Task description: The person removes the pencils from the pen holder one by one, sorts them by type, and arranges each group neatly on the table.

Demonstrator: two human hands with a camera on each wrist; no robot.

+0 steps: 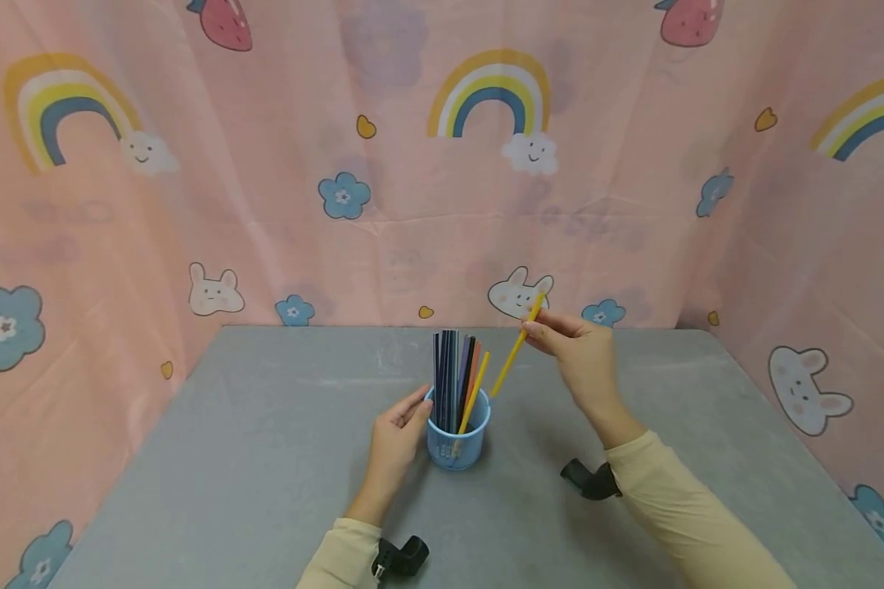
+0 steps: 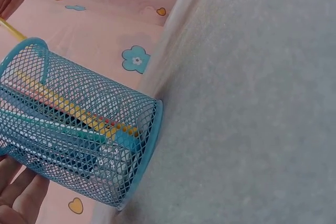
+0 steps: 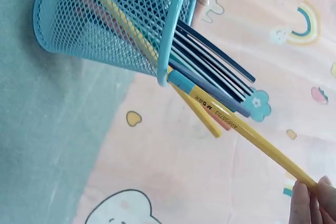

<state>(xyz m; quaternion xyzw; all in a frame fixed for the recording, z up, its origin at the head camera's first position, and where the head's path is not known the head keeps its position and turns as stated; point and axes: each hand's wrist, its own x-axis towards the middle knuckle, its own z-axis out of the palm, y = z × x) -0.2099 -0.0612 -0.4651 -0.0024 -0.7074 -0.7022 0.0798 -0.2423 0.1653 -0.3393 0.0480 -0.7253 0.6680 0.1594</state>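
Observation:
A light-blue mesh pencil holder [image 1: 453,451] stands upright on the grey table, with several dark pencils [image 1: 447,380], an orange one and a yellow one [image 1: 475,393] leaning in it. My left hand [image 1: 392,450] holds the holder at its left side, thumb and fingers near the rim. Between thumb and fingertips, my right hand [image 1: 588,364] pinches another yellow pencil [image 3: 262,144] near its upper end. That pencil slants down to the holder's right rim, its blue-banded end at the rim in the right wrist view. Through the mesh [image 2: 100,85], the lower ends of the pencils show in the left wrist view.
The grey table [image 1: 265,458] reaches back to a pink curtain [image 1: 280,106] printed with rainbows, rabbits and flowers. Black wrist devices [image 1: 405,558] are worn below both hands, by the cream sleeves [image 1: 696,515].

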